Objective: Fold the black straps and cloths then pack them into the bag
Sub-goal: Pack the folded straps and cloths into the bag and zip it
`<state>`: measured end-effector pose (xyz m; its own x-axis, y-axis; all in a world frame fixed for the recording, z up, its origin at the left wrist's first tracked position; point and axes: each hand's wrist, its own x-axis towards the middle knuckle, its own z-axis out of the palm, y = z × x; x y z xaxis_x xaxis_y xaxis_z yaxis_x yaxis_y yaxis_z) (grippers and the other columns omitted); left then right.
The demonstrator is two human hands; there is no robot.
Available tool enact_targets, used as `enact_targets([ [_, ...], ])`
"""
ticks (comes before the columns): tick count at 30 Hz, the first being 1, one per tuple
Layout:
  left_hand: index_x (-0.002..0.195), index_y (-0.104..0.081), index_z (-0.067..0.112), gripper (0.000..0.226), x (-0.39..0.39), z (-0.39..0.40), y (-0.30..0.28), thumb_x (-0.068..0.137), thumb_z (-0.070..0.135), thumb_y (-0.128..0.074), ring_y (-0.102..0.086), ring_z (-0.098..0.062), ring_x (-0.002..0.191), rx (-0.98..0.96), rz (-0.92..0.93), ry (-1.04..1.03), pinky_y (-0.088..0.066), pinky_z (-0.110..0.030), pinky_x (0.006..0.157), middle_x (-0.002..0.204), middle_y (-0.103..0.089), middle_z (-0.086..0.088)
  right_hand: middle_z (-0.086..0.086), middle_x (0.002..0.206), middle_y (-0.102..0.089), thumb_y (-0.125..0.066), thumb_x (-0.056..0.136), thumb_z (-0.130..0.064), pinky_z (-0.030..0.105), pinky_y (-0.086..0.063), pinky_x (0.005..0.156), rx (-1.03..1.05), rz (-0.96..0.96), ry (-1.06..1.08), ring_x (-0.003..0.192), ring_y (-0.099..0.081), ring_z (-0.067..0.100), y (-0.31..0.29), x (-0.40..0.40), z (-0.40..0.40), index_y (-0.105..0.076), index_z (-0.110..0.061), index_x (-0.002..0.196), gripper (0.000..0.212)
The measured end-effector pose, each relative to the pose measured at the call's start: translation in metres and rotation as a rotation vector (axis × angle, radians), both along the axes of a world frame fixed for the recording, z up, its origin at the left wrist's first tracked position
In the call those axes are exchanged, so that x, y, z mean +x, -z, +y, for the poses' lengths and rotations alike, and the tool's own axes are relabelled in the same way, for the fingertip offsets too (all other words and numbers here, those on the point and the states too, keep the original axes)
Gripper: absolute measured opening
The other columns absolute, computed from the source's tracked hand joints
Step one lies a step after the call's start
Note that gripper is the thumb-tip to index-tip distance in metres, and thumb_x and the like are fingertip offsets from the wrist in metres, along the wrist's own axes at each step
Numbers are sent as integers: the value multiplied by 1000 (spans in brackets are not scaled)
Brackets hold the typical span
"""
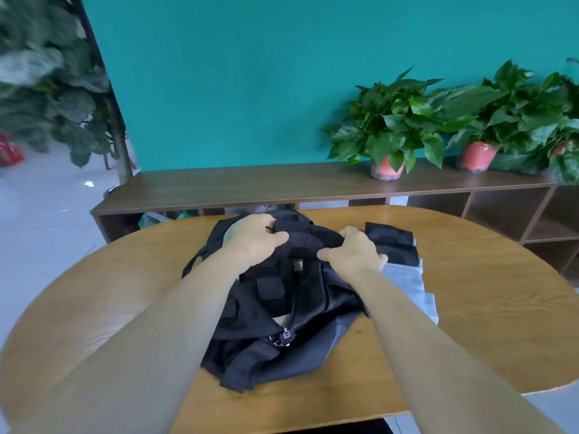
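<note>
Black bag point(282, 324) sits mid-table point(470, 292), zipper open toward 6 o'clock. Both hands are at its 12 o'clock end on one folded black strap point(305, 242): left hand point(255, 238) has fingers curled over the strap's left end, right hand point(355, 252) has fingers curled on its right end. More folded black straps point(393, 244) lie at 2 o'clock, just beside the right hand, on grey cloths point(410, 283). Potted plants point(391, 126) on the shelf at 1 o'clock.
</note>
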<state>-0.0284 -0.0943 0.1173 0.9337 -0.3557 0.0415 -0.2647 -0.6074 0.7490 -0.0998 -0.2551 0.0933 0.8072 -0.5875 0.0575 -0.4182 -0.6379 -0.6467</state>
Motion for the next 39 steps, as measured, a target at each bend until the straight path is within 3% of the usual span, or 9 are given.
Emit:
enact_targets([
  [4,101,-69,2,20,5,41,11,88,18,-65,-67,-31,92,-52,64,-88,-51,-47,91,101,-71,-16,-1,108,-64,-69,78,-38,39,-26,89,-2,53,-89,111,-53,26,9,15,36,-52,-24,118,46],
  [7,92,-66,-2,22,9,64,22,88,20,-66,-66,-32,87,16,126,-151,-53,-42,81,90,-70,-16,-2,113,-62,-68,79,-39,39,-26,92,-27,159,-163,115,-51,23,16,23,55,-50,-26,123,48],
  [11,74,-53,4,23,19,74,34,87,18,-67,-51,-19,65,109,103,-196,-47,-35,66,69,-51,-4,-1,106,-61,-57,88,-40,41,-26,96,-23,230,-190,113,-49,24,21,35,67,-51,-23,98,21],
  [19,112,-31,19,30,46,57,45,95,20,-56,-54,-19,74,295,-122,-262,-44,-32,63,77,-48,3,-2,87,-48,-38,100,-33,41,-24,102,-208,173,-94,122,-40,22,26,72,81,-47,-22,91,17],
  [23,110,-42,20,20,64,50,47,94,11,-50,-55,-21,83,422,-119,-223,-43,-30,65,93,-55,0,-4,77,-43,-45,96,-23,40,-25,103,-234,164,-64,121,-40,21,33,98,81,-45,-22,83,12],
  [28,132,-49,24,44,88,48,60,93,3,-48,-58,-24,110,421,-53,-159,-51,-33,88,126,-58,-3,-6,68,-33,-48,93,-17,37,-26,97,-248,106,-35,111,-42,19,43,120,76,-30,-24,64,34],
  [34,128,-47,21,36,107,50,70,95,8,-48,-58,-25,103,537,-61,-142,-49,-33,78,119,-58,-3,-6,70,-45,-46,96,-25,38,-25,94,-318,129,-66,105,-45,18,58,137,68,-42,-23,68,28],
  [37,121,-51,17,27,107,47,68,95,10,-49,-60,-26,100,690,-174,-119,-44,-31,70,114,-60,-5,-5,70,-49,-47,97,-33,37,-29,92,-422,96,-78,98,-51,19,58,138,64,-49,-22,80,20],
  [39,115,-55,16,20,106,47,66,96,13,-51,-58,-25,99,788,-319,-111,-40,-29,71,113,-56,-5,-2,59,-49,-64,87,-33,40,-36,82,-488,55,-92,84,-56,24,55,135,66,-53,-18,74,23],
])
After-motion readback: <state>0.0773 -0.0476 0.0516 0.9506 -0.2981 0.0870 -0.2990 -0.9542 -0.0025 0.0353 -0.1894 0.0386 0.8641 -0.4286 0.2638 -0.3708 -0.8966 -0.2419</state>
